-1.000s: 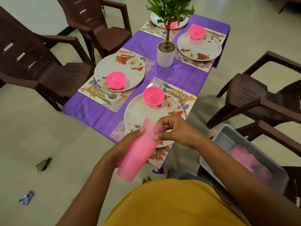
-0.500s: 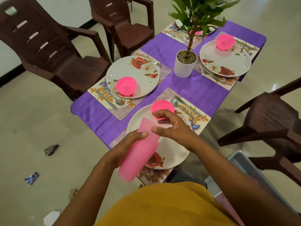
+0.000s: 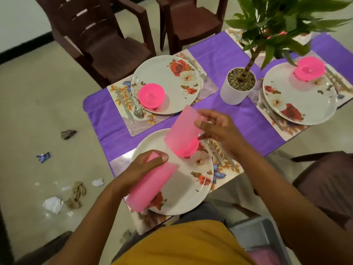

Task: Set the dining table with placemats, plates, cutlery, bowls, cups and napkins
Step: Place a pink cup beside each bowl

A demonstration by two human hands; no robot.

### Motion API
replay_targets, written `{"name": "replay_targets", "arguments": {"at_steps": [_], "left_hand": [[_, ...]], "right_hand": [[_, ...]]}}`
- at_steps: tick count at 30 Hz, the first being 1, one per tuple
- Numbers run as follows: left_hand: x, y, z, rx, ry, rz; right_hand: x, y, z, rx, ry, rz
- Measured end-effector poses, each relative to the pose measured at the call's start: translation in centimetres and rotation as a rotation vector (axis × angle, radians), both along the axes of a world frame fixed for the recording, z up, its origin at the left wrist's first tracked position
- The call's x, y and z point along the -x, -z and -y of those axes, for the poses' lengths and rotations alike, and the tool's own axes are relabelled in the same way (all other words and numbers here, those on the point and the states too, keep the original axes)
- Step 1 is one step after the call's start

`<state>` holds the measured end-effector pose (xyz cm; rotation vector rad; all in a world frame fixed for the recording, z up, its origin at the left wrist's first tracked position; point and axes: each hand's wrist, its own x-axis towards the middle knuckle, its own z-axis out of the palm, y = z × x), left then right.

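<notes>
From the head view, the right hand (image 3: 217, 129) pinches a single pink cup (image 3: 181, 131) by its rim, tilted above the near plate (image 3: 183, 190), while the left hand (image 3: 141, 169) curls its fingers round the remaining stack of cups (image 3: 152, 186), also over that plate. The cups look thin, light, stiff plastic, probably slippery; rim or mid-wall seems the best hold. A pink bowl (image 3: 151, 95) on the far-left plate (image 3: 168, 83) appears empty; a white pot (image 3: 236, 88) holds gravel and a plant.

pink cup (image 3: 183, 129) tilted, pink cup stack (image 3: 152, 186) slanted
</notes>
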<state>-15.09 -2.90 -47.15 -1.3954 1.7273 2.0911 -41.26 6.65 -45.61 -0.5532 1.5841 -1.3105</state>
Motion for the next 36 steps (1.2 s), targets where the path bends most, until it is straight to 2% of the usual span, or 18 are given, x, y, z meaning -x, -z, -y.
{"name": "replay_targets", "arguments": {"at_steps": [2, 5, 8, 10, 20, 36], "left_hand": [[-0.5, 0.9, -0.5, 0.116, -0.094, 0.082], [-1.3, 2.0, -1.5, 0.177, -0.192, 0.199], [-1.9, 2.4, -2.2, 0.204, -0.205, 0.252], [-2.0, 2.8, -2.5, 0.225, -0.176, 0.27], [-2.9, 4.4, -3.3, 0.239, -0.16, 0.234], [-4.7, 4.2, -3.6, 0.232, -0.177, 0.2]], "right_hand": [[2.1, 0.5, 1.0, 0.009, 0.071, -0.101], [4.1, 1.3, 2.2, -0.05, 0.069, -0.415], [4.5, 2.3, 2.6, -0.084, -0.012, -0.645], [4.4, 3.1, 2.6, -0.093, -0.045, -0.723], [2.7, 5.5, 2.8, -0.239, -0.11, -0.816], [1.6, 6.4, 2.7, -0.309, -0.119, -0.921]]}}
